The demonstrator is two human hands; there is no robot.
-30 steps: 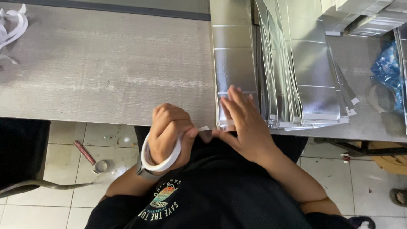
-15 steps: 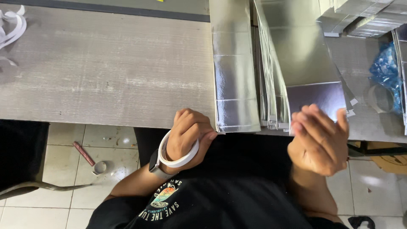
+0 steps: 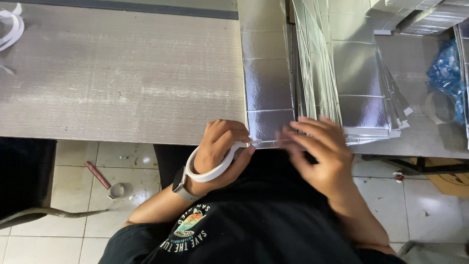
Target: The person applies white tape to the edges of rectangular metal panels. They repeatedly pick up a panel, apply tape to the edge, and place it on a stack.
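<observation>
Left hand point(image 3: 221, 149) clenched around white tape roll point(image 3: 210, 168), pulling a strip to near edge of silver sheet point(image 3: 267, 93) on grey table point(image 3: 122, 83) — right hand point(image 3: 320, 151) blurred, fingers spread, holding nothing, just above that edge beside foil stack point(image 3: 361, 98).

Small packaging workshop, seen from above.
Stacks of silver foil sheets point(image 3: 351, 73) crowd a worn grey worktable point(image 3: 122, 78) at 1 o'clock; scrap tape strips point(image 3: 12, 27) at 10 o'clock, tiled floor point(image 3: 97, 220) below.

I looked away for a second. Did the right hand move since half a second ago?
Yes. The right hand swung left, back to the near end of the silver sheet, close to the left hand and its tape roll.
</observation>
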